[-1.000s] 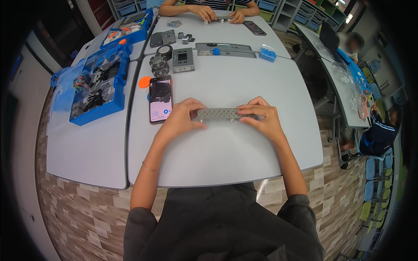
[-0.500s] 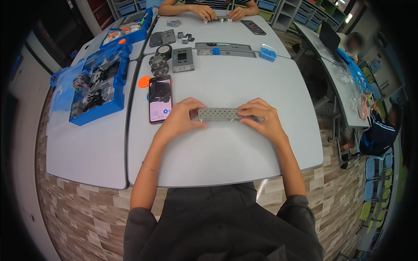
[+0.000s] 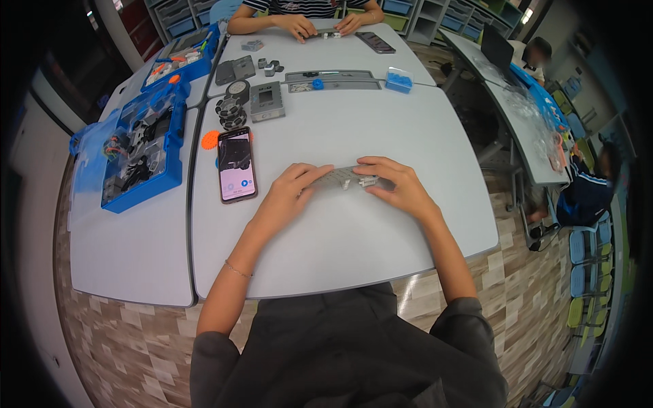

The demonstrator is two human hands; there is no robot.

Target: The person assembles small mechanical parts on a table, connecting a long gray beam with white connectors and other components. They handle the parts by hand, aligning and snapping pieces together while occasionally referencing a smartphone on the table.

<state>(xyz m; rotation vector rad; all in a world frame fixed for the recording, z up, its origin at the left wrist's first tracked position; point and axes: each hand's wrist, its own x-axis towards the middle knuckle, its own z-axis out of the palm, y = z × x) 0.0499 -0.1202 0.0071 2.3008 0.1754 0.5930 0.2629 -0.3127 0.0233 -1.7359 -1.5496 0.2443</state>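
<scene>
Where both forearms rise from the lower edge, the left hand (image 3: 289,194) and right hand (image 3: 398,187) grasp opposite ends of a grey perforated strip (image 3: 343,178) lying on the pale bench (image 3: 354,238); fingers (image 3: 309,173) curl over it, hiding both ends. Just left: a phone (image 3: 237,164), screen lit, partly covering an orange disc (image 3: 210,140). Further left: a blue parts tray (image 3: 139,156), contents indistinct. Beyond: stacked dark wheels (image 3: 231,112), a grey box (image 3: 266,102), a long grey tray (image 3: 333,79), a small blue box (image 3: 399,79). Far edge: another person's hands (image 3: 299,27), body cut off.

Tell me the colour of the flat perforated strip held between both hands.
Grey: the perforated strip shows best in the head view.
</scene>
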